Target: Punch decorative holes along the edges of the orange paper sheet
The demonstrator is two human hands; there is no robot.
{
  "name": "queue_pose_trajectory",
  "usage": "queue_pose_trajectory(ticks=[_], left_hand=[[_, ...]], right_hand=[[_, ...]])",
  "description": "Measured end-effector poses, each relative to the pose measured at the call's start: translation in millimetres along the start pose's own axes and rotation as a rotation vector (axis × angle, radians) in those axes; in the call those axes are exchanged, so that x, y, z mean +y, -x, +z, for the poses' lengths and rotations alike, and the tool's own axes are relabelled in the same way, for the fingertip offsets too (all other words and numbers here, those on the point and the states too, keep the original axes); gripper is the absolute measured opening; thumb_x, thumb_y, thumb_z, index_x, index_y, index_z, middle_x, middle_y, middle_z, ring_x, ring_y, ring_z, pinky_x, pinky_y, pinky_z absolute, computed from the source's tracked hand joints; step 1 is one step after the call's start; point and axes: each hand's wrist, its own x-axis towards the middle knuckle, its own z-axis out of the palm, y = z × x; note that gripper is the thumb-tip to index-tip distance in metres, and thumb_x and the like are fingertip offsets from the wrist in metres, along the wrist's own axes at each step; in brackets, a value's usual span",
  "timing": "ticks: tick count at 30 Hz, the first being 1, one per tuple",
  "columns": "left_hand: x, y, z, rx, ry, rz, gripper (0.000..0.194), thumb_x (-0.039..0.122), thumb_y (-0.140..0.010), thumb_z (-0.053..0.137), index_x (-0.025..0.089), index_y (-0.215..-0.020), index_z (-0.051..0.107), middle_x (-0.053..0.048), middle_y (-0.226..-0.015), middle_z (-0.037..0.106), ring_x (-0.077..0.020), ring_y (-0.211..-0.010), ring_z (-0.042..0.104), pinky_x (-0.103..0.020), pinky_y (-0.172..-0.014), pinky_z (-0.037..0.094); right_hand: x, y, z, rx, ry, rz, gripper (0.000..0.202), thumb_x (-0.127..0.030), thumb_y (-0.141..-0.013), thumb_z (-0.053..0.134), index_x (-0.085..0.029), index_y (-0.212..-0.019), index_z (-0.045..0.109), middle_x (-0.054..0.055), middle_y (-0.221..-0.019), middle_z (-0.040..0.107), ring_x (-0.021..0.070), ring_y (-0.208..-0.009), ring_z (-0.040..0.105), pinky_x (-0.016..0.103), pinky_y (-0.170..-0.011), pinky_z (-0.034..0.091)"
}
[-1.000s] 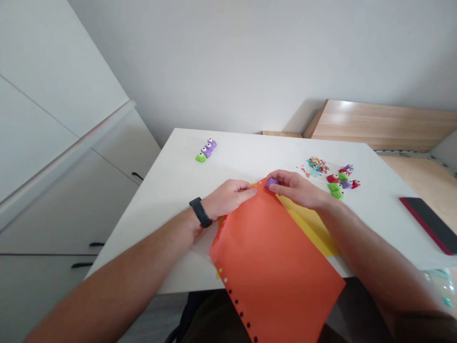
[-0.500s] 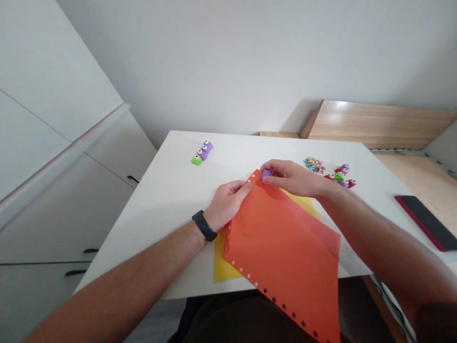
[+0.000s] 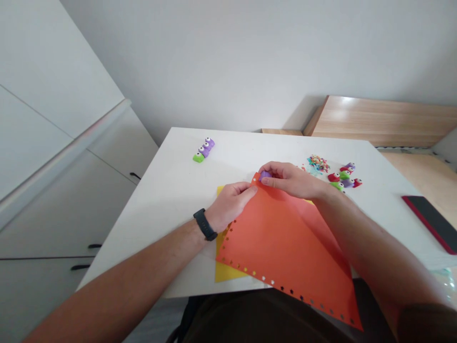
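An orange sheet of paper (image 3: 282,243) is held up at a tilt, with small star-shaped holes along its left and lower edges. My left hand (image 3: 232,205), a dark watch on its wrist, pinches the sheet's left edge near the top corner. Closed around a purple craft punch (image 3: 264,175), my right hand (image 3: 285,178) keeps it at that top corner; the fingers hide much of the punch. Beneath the orange sheet lies a yellow sheet (image 3: 222,271), mostly covered.
Punches with googly eyes stand in a green and purple row (image 3: 204,150) at the back left. More punches (image 3: 344,175) cluster on the right beside a colourful heap of cut-outs (image 3: 319,163). A dark, red-edged flat object (image 3: 430,221) lies at the white table's (image 3: 150,205) right side.
The orange sheet has turned, its lower corner swinging to the right and up. Both hands keep their grips near the top corner, and the camera view has shifted slightly.
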Motion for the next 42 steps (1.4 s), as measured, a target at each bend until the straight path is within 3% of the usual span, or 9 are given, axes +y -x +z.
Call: queue_pose_trajectory(ticks=[8, 15, 24, 37, 42], left_hand=[[1, 0, -0.9, 0.048, -0.14, 0.045, 0.039, 0.058, -0.085, 0.07, 0.019, -0.086, 0.073, -0.002, -0.066, 0.067, -0.0186, -0.063, 0.063, -0.027, -0.054, 0.045], [-1, -1, -2.0, -0.017, -0.21, 0.03, 0.04, 0.056, -0.094, 0.058, 0.019, -0.095, 0.073, -0.002, -0.075, 0.068, -0.0159, -0.062, 0.059, -0.026, -0.056, 0.043], [-1, -1, -3.0, -0.021, -0.291, 0.035, 0.038, 0.052, -0.097, 0.055, 0.018, -0.087, 0.066, 0.0, -0.074, 0.062, -0.0114, -0.059, 0.048, -0.024, -0.054, 0.033], [-1, -2, -5.7, -0.028, -0.343, 0.085, 0.037, 0.05, -0.097, 0.055, 0.017, -0.083, 0.067, -0.001, -0.078, 0.065, -0.013, -0.063, 0.051, -0.026, -0.058, 0.04], [-1, -2, -4.1, -0.033, -0.256, 0.058, 0.035, 0.051, -0.094, 0.06, 0.018, -0.093, 0.073, -0.002, -0.081, 0.069, -0.0145, -0.065, 0.055, -0.025, -0.058, 0.042]], right_hand=[[12, 1, 9, -0.024, -0.068, -0.033, 0.035, -0.046, -0.096, 0.063, -0.02, -0.119, 0.068, 0.006, -0.103, 0.071, 0.017, -0.086, 0.061, 0.033, -0.078, 0.05], [13, 10, 14, 0.0, -0.135, -0.043, 0.033, -0.044, -0.095, 0.065, -0.019, -0.118, 0.067, 0.006, -0.103, 0.071, 0.018, -0.089, 0.062, 0.034, -0.082, 0.051], [14, 9, 18, 0.037, -0.142, -0.045, 0.03, -0.04, -0.095, 0.065, -0.018, -0.116, 0.067, 0.005, -0.098, 0.068, 0.0168, -0.085, 0.059, 0.032, -0.079, 0.05], [14, 11, 19, 0.048, -0.075, -0.033, 0.032, -0.043, -0.095, 0.064, -0.018, -0.115, 0.067, 0.005, -0.095, 0.069, 0.0172, -0.082, 0.059, 0.031, -0.075, 0.05], [13, 11, 19, 0.054, -0.081, -0.037, 0.032, -0.042, -0.095, 0.064, -0.018, -0.116, 0.067, 0.005, -0.095, 0.068, 0.0171, -0.083, 0.058, 0.031, -0.075, 0.049]])
